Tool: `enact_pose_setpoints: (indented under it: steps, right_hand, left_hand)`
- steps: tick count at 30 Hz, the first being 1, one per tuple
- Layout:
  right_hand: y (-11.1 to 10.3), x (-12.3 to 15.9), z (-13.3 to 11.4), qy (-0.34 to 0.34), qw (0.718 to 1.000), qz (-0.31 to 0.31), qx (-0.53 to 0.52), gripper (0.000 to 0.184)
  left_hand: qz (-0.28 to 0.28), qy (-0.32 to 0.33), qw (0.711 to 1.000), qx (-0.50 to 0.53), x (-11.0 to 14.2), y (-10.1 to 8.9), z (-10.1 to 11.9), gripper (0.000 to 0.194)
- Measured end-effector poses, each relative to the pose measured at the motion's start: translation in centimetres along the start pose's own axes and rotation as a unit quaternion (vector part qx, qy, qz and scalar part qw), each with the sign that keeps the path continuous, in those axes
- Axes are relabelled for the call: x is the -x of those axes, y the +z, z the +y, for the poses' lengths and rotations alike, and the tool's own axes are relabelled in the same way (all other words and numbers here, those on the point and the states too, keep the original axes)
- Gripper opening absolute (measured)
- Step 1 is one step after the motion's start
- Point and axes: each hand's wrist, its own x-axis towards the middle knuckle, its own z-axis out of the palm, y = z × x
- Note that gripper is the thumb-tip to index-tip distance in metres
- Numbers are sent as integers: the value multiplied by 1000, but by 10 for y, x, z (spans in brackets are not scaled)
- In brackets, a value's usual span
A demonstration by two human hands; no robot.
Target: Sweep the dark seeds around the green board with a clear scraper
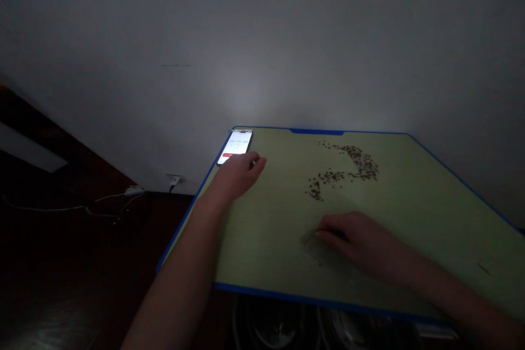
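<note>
My left hand (243, 174) is at the left edge of the pale table, just below a lit phone (235, 145) whose screen shows a running timer. Its fingers are loosely curled, and I see nothing between them. Over the near middle of the table, my right hand (346, 236) pinches what looks like a thin clear plastic bag (312, 246), though the dim light blurs its outline. Beyond that hand, many small dark grains, like beans or seeds (363, 164), lie scattered in a curved band. A smaller clump of them trails toward the middle.
The blue-edged table (262, 219) stands against a grey wall (287, 38). A plug in a wall socket (175, 179) and loose white cables (104, 197) are at the left. Round shiny containers (274, 322) sit below the table's near edge. A dark thin mark (484, 268) shows at right.
</note>
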Motion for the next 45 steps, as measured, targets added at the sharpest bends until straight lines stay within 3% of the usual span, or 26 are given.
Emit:
enact_pose_setpoints:
  steps: [11,15,19,24,28,32,34,38,45]
  right_hand:
    - [16,-2,-34,-110,993,-33,8,21]
    - [15,1,-41,-113,993,-33,14,20]
    - [-8,3,-24,-79,997,-10,1,18]
    - [-41,0,16,21,996,90,-1,23]
    - [-30,-17,13,16,994,98,35,21]
    - [-11,-53,-8,-24,990,97,101,20]
    - [-12,-70,-9,-10,984,106,141,24]
    - [-27,-88,14,45,975,137,171,28]
    - [-52,-89,80,126,964,159,173,26]
  left_hand:
    - [7,2,1000,-2,0,1,-1,35]
    - [5,3,1000,0,0,1,-2,36]
    - [-1,2,1000,-3,-1,0,-2,36]
    - [-9,0,1000,-16,-2,-1,-2,35]
    - [-25,-8,999,-30,-1,-3,-1,37]
    - [-39,-29,998,-41,-2,-4,-2,39]
    - [-51,-31,997,-43,-3,-4,-4,39]
    - [-65,-43,996,-38,-5,-6,-5,40]
    - [-69,-55,996,-31,-2,-9,0,41]
